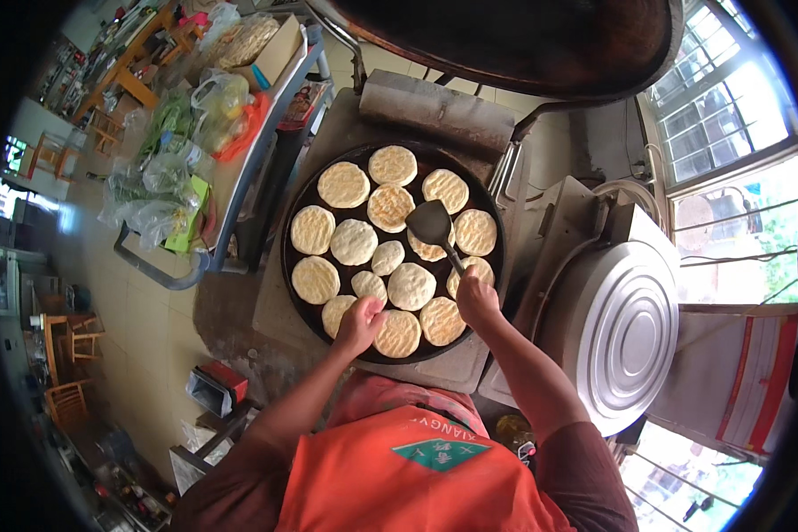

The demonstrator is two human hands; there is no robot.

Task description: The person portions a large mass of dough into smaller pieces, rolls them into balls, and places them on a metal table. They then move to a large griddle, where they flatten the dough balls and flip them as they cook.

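A round black griddle pan (291,296) holds several pale flatbreads, some browned on top. My right hand (477,300) grips the handle of a dark metal spatula (429,223). The spatula's blade is above a browned flatbread (429,249) and partly hides it. Over the pan's near edge is my left hand (361,324), fingers bent, between a small oval flatbread (369,286) and a round flatbread (398,334). It partly covers another flatbread (336,314); whether the fingertips touch any bread cannot be told. A second small oval flatbread (388,258) lies near the middle.
A large dark lid (519,46) is raised beyond the pan on metal arms. Right of it stands a big round aluminium lid or pot (628,332). To the left, a cart (236,193) carries vegetables in plastic bags (166,173) and a cardboard box (272,56).
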